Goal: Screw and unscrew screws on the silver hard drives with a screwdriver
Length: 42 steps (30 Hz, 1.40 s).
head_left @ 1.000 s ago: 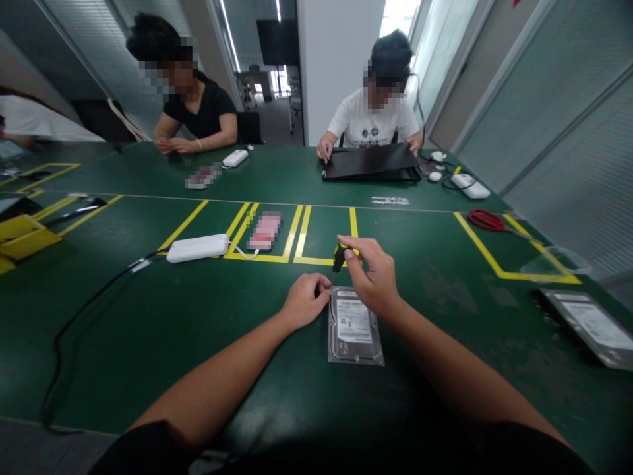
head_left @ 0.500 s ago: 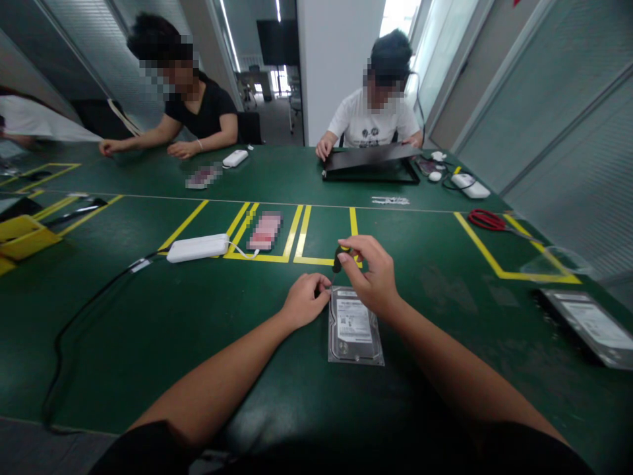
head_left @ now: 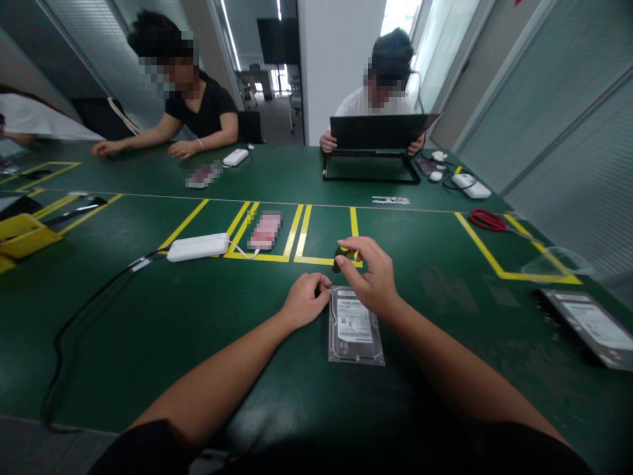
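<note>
A silver hard drive (head_left: 355, 328) lies flat on the green table (head_left: 198, 316) in front of me. My right hand (head_left: 372, 276) is closed round the black and yellow handle of a small screwdriver (head_left: 339, 258), held upright over the drive's far left corner. My left hand (head_left: 305, 299) rests beside that corner, its fingers pinched at the screwdriver's tip; what they pinch is too small to make out.
A white power bank (head_left: 198, 247) with a cable and a phone (head_left: 266, 230) lie in yellow-taped boxes ahead. A second hard drive (head_left: 588, 323) and red scissors (head_left: 489, 220) are at right. A yellow bin (head_left: 22, 236) is at left. Two people sit opposite; one holds a laptop (head_left: 378, 132).
The person opposite on the right has raised the laptop lid upright. The person at left has stretched an arm out along the table. My hands have barely shifted.
</note>
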### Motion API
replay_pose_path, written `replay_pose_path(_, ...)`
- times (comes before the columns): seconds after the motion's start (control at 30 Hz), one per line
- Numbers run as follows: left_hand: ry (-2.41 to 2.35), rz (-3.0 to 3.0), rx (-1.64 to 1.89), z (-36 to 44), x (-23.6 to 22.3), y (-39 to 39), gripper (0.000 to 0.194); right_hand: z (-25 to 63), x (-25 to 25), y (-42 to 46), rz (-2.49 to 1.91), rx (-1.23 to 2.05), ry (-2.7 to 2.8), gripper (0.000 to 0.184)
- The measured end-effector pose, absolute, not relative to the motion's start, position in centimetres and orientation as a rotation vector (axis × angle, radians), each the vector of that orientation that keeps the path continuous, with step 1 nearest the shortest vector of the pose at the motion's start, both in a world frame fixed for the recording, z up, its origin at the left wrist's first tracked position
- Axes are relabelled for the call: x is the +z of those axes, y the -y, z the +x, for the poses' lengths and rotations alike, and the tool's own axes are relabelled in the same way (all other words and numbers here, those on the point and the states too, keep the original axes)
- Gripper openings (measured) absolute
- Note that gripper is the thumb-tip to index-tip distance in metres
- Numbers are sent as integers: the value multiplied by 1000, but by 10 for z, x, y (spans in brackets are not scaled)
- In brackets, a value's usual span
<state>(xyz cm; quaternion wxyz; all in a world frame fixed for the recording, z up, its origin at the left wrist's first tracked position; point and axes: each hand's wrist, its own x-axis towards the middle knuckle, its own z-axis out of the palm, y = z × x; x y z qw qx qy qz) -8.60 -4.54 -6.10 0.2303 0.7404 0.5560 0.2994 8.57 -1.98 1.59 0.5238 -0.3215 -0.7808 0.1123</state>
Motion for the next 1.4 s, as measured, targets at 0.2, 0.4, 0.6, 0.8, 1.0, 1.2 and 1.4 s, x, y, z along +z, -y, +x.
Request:
replay_pose_path(0.2,-1529,2030,835,-86,-63,45,9,87,15,19,-769,253,1869,21)
replay_pose_path(0.4,-1521,2033,838,-87,-63,46,9,86,16,20,-768,243,1874,20)
replay_pose_path(0.6,-1518,2027,845,-86,-64,45,9,86,16,21,-768,244,1877,22)
replay_pose_path(0.8,-1516,2027,851,-87,-65,45,9,86,16,21,-777,252,1883,22)
replay_pose_path(1.0,-1520,2028,846,-86,-64,45,8,86,17,22,-772,283,1884,23)
replay_pose_path(1.2,-1514,2028,848,-86,-63,45,8,86,17,21,-771,291,1895,30)
replay_pose_path(1.4,-1515,2015,849,-85,-61,46,7,86,14,20,-745,280,1884,27)
